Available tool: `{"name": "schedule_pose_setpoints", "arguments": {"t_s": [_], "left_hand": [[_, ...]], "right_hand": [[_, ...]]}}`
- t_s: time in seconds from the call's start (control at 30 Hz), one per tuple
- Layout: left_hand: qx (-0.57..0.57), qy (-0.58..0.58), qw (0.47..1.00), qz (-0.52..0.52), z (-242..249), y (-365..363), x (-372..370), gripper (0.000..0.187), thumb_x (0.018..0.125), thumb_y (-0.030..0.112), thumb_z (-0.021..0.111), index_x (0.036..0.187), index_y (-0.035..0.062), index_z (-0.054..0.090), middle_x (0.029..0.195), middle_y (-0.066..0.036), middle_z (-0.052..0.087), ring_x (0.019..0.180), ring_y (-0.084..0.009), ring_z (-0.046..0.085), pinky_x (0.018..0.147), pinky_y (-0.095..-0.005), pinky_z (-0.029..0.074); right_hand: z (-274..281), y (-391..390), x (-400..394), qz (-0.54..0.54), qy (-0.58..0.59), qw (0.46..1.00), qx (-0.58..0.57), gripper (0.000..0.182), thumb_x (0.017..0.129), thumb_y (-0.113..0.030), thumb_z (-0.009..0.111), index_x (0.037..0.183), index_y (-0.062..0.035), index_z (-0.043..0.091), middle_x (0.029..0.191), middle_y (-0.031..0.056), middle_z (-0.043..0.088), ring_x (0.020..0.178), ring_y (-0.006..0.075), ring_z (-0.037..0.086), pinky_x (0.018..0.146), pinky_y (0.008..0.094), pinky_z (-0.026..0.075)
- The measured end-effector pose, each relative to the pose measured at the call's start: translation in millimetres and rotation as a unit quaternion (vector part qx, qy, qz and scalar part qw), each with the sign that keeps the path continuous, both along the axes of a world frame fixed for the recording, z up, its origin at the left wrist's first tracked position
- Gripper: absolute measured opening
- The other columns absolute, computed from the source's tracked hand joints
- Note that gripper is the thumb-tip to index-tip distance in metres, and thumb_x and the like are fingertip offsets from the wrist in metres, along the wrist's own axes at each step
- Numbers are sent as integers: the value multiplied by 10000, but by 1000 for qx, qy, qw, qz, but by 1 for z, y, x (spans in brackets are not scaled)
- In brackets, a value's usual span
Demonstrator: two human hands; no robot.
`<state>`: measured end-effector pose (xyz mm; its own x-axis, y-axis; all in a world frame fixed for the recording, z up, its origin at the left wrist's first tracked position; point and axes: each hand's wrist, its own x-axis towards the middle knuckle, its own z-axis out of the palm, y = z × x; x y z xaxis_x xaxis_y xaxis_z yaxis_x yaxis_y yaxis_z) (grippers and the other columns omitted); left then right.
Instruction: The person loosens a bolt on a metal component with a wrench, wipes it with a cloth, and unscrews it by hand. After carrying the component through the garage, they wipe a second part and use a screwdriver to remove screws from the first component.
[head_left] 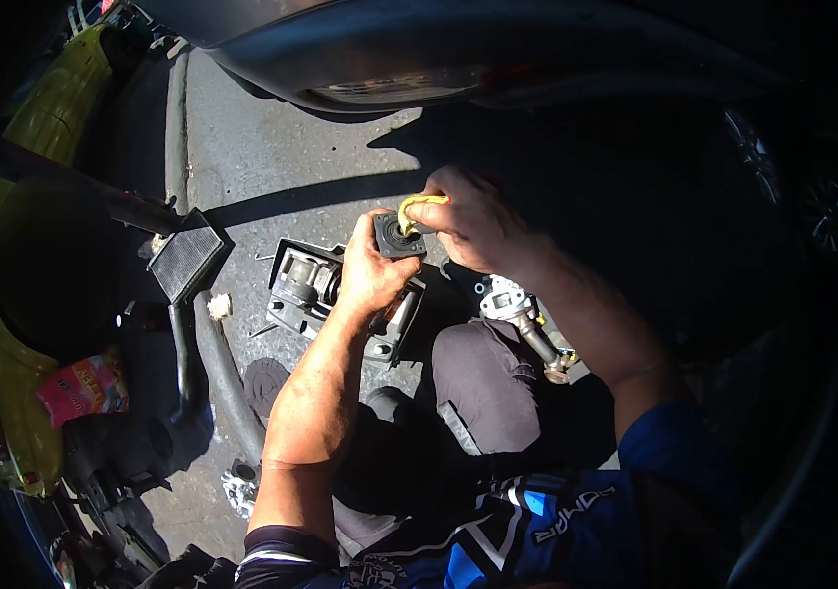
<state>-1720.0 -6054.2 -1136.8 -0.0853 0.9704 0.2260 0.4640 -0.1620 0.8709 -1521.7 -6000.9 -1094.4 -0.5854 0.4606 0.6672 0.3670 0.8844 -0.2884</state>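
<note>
Gripping a small black square rubber part (398, 237), the left hand (372, 273) wraps around it while the right hand (468, 218) pinches a yellow cloth (417, 204) against its top, above the knees. Beyond lies a metal engine part (306, 280) on the pavement (272, 147), an air filter (186, 257) nearby. A pink packet (83, 385) left bears unreadable print; the shirt (537, 530) lettering is mirrored and unclear.
</note>
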Motion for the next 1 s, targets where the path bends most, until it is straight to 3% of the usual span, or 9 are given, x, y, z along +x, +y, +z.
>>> {"name": "schedule_pose_setpoints", "arguments": {"t_s": [0.2, 0.4, 0.5, 0.6, 0.63, 0.73, 0.77, 1.0], "left_hand": [[30, 14, 999, 6, -1, -2, -4, 569, 670, 82, 769, 1190, 41, 540, 1022, -131, 662, 949, -237, 666, 863, -362, 536], [43, 153, 987, -1, 7, -1, -1, 585, 641, 83, 788, 1173, 49, 546, 1073, -172, 588, 1060, -368, 600, 923, -437, 499], [42, 179, 983, 6, 12, -1, 3, 599, 645, 85, 785, 1188, 41, 538, 1084, -184, 584, 1064, -380, 586, 924, -445, 492], [75, 198, 977, 33, 4, 3, 3, 591, 635, 84, 794, 1174, 57, 555, 1049, -146, 609, 996, -334, 639, 862, -404, 524], [54, 206, 977, 11, 5, 3, 1, 627, 644, 106, 790, 1211, 32, 532, 1102, -190, 581, 1081, -388, 580, 941, -449, 488], [40, 219, 975, 1, 3, 1, 2, 640, 653, 121, 784, 1231, 26, 528, 1119, -196, 577, 1097, -392, 575, 960, -452, 485], [32, 218, 975, 3, 2, 0, 4, 651, 657, 128, 776, 1247, 19, 523, 1128, -201, 576, 1110, -395, 571, 976, -452, 481], [-7, 193, 981, -17, 6, -3, 1, 637, 654, 122, 761, 1236, 7, 529, 1125, -203, 580, 1106, -395, 580, 972, -449, 486]], "right_hand": [[-11, 14, 26, -8, -40, 996, -81, 264, 760, 13, 668, 997, -98, 699, 941, 111, 584, 829, 321, 636, 685, 413, 516], [14, -4, 10, -5, -99, 983, -154, 230, 781, -68, 690, 1009, -95, 688, 892, 106, 580, 777, 313, 637, 664, 422, 513], [9, -2, 2, -11, -63, 986, -152, 185, 802, -89, 694, 987, -82, 700, 885, 115, 595, 791, 326, 652, 666, 435, 519], [3, -5, -2, -10, -62, 986, -154, 192, 805, -89, 698, 996, -82, 712, 896, 118, 601, 789, 330, 654, 670, 441, 523], [2, -7, -3, -11, -68, 986, -153, 195, 806, -89, 699, 1000, -83, 715, 901, 119, 603, 786, 330, 655, 671, 442, 524], [3, -7, 1, -13, -93, 983, -155, 213, 803, -87, 703, 1015, -87, 723, 894, 119, 597, 785, 329, 654, 671, 447, 524], [13, -7, -1, -10, -112, 978, -175, 180, 823, -82, 687, 997, -100, 725, 933, 139, 602, 828, 348, 681, 718, 454, 564], [4, -2, 2, 22, -114, 988, -98, 226, 788, -45, 711, 1010, -84, 717, 846, 115, 561, 730, 320, 639, 614, 440, 501]]}}
